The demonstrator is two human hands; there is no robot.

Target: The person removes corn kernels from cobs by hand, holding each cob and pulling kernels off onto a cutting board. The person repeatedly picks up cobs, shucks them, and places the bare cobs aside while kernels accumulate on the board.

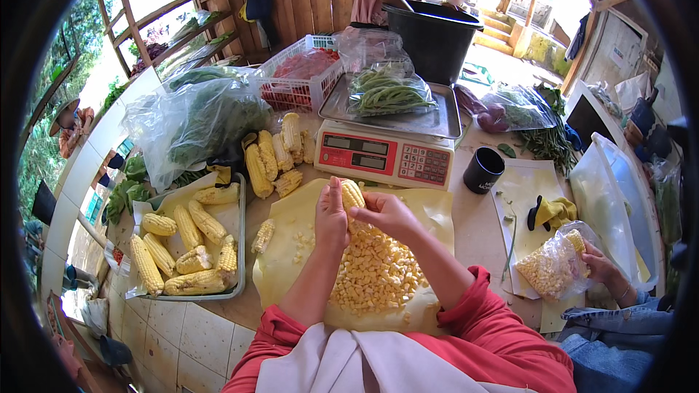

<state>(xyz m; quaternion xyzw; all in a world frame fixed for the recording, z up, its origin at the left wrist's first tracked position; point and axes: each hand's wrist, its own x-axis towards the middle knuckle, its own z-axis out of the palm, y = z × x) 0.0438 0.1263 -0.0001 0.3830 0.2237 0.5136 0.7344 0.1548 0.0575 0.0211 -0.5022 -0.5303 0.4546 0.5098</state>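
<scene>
My left hand (332, 218) grips an upright corn cob (354, 196) from its left side, and my right hand (387, 215) is on the same cob from the right, fingers on its kernels. Below them a heap of loose corn kernels (374, 275) lies on a yellowish sheet (437, 213). To the left, a tray (241, 262) lined with paper holds several husked cobs (188, 226). One short cob (264, 236) rests at the sheet's left edge. Behind it, several more cobs (265, 158), some partly stripped, lie beside the scale.
A digital scale (382, 155) with bagged green beans (387, 90) stands ahead. Bagged greens (213, 114) and a white crate (327, 79) are behind left. A black mug (484, 170) stands right. Another person's hand (600, 265) holds a bag of kernels (551, 267).
</scene>
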